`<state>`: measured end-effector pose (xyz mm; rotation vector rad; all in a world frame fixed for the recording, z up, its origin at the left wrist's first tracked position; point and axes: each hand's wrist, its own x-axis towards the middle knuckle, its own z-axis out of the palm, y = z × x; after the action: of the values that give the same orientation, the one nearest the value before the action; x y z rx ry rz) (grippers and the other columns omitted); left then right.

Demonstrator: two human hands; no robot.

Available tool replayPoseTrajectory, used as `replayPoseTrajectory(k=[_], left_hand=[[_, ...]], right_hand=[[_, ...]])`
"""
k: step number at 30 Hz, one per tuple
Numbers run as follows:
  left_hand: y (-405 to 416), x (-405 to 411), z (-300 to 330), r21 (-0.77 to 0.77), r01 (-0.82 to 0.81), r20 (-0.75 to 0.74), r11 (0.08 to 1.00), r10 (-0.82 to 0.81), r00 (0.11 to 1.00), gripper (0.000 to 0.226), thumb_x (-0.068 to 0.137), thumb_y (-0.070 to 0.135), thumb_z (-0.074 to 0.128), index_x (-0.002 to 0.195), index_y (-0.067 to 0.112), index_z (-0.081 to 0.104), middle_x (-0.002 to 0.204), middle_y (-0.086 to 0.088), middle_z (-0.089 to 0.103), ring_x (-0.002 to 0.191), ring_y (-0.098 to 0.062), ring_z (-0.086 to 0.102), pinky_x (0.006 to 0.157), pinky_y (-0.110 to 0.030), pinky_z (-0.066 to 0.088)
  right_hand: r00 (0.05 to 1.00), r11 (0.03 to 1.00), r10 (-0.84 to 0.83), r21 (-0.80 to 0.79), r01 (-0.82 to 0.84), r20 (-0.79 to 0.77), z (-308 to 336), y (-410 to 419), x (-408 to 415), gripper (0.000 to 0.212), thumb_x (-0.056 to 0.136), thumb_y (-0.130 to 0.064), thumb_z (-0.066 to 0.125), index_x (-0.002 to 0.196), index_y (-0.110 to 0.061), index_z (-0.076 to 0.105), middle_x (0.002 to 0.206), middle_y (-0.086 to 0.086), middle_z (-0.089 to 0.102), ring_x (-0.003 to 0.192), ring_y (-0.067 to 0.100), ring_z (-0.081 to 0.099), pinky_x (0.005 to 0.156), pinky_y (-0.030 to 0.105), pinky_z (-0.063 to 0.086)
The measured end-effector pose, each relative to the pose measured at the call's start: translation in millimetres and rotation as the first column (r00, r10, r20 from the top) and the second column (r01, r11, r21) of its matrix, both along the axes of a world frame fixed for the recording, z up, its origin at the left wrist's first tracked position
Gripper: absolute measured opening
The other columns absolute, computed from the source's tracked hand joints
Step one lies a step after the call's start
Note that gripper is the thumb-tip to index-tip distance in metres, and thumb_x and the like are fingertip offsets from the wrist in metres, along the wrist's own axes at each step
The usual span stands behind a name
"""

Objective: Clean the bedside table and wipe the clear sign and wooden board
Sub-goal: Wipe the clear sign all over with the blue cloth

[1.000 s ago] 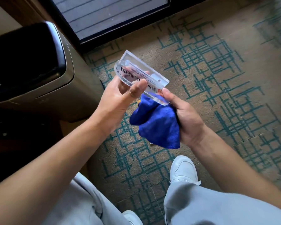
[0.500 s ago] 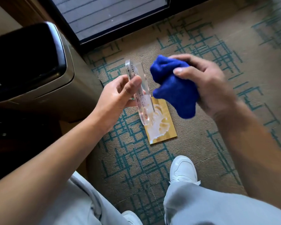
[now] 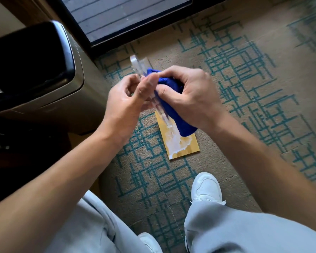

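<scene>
Left grip (image 3: 130,95) pinching clear sign (image 3: 140,70); right grip (image 3: 188,94) clutching blue cloth (image 3: 171,106) against it. Wooden board (image 3: 179,143) on carpet, white residue unwiped.

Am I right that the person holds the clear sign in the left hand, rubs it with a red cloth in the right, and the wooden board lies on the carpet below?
Not quite: the cloth is blue, not red, as the head view shows. The left hand does hold the clear sign, the right hand rubs it, and the wooden board lies on the carpet.
</scene>
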<state>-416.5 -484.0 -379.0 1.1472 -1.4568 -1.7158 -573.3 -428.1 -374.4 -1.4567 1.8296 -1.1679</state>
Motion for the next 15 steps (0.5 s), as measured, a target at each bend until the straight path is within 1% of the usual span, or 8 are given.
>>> replayPoseTrajectory(k=[3,6,7,9,11,12,13,15], left_hand=[[-9.6,0.3,1.5,0.029,-0.076,-0.013,0.997,0.076,0.997,0.088,0.061,0.069,0.081,0.115,0.003,0.060,0.107,-0.019,0.073,0.099,-0.035,0.073,0.089,-0.053,0.057],[-10.6,0.5,-1.7,0.117,-0.117,-0.060,0.986,0.125,0.990,0.090,0.062,0.065,0.080,0.120,0.000,0.059,0.103,-0.020,0.070,0.101,-0.039,0.068,0.102,-0.070,0.046],[-9.7,0.3,-1.8,0.142,-0.132,-0.070,0.981,0.143,0.987,0.084,0.063,0.063,0.078,0.119,0.002,0.060,0.102,-0.018,0.072,0.102,-0.039,0.070,0.104,-0.070,0.044],[-9.8,-0.3,0.6,0.216,-0.174,-0.088,0.961,0.197,0.977,0.075,0.066,0.060,0.074,0.117,0.007,0.059,0.106,-0.016,0.074,0.103,-0.035,0.074,0.104,-0.063,0.048],[-12.6,0.2,3.3,0.288,-0.206,-0.136,0.935,0.253,0.958,0.069,0.075,0.059,0.073,0.119,0.009,0.055,0.111,-0.017,0.076,0.105,-0.033,0.074,0.102,-0.054,0.054],[-14.6,0.3,4.1,0.301,-0.198,-0.162,0.933,0.255,0.953,0.066,0.078,0.058,0.072,0.119,0.010,0.054,0.108,-0.015,0.078,0.106,-0.032,0.074,0.100,-0.051,0.055],[-16.0,-0.3,5.1,0.309,-0.187,-0.182,0.933,0.250,0.951,0.069,0.076,0.059,0.072,0.119,0.009,0.053,0.105,-0.013,0.079,0.108,-0.032,0.074,0.098,-0.048,0.057],[-17.0,-1.2,6.6,0.338,-0.179,-0.214,0.924,0.260,0.942,0.085,0.065,0.058,0.073,0.126,0.005,0.049,0.106,-0.013,0.078,0.109,-0.034,0.073,0.094,-0.046,0.058]], right_hand=[[1.000,0.997,0.019,0.073,-0.019,-0.008,-13.1,13.6,0.3,0.019,0.086,-0.023,0.072,0.104,-0.022,0.078,0.081,-0.009,0.074,0.068,0.002,0.066,0.061,0.014,0.050],[1.000,0.995,0.017,0.093,-0.016,-0.003,-30.0,27.6,0.8,0.018,0.085,-0.024,0.073,0.102,-0.025,0.077,0.080,-0.011,0.073,0.066,0.000,0.063,0.059,0.016,0.048],[1.000,0.997,0.006,0.081,-0.006,0.002,-34.1,31.0,0.0,0.018,0.084,-0.025,0.072,0.102,-0.026,0.076,0.080,-0.014,0.072,0.066,-0.003,0.063,0.061,0.015,0.047],[1.000,0.996,0.011,0.087,-0.010,-0.007,-41.7,37.0,-1.2,0.019,0.082,-0.028,0.070,0.100,-0.026,0.076,0.083,-0.015,0.073,0.072,-0.004,0.065,0.066,0.018,0.051],[0.999,0.986,0.049,0.162,-0.048,-0.006,-51.2,45.0,1.1,0.019,0.081,-0.025,0.070,0.098,-0.025,0.076,0.091,-0.010,0.077,0.082,0.008,0.070,0.077,0.031,0.056],[0.999,0.980,0.041,0.195,-0.044,0.017,-56.1,49.9,3.0,0.018,0.081,-0.021,0.072,0.098,-0.025,0.077,0.092,-0.008,0.077,0.084,0.010,0.071,0.080,0.033,0.056],[0.999,0.976,0.005,0.219,-0.015,0.046,-59.7,54.2,3.8,0.018,0.081,-0.018,0.073,0.097,-0.025,0.078,0.091,-0.009,0.077,0.084,0.009,0.070,0.081,0.031,0.055],[0.992,0.968,-0.089,0.241,0.065,0.088,-61.7,57.1,0.9,0.017,0.079,-0.019,0.075,0.094,-0.027,0.078,0.086,-0.014,0.075,0.080,-0.002,0.067,0.077,0.018,0.051]])
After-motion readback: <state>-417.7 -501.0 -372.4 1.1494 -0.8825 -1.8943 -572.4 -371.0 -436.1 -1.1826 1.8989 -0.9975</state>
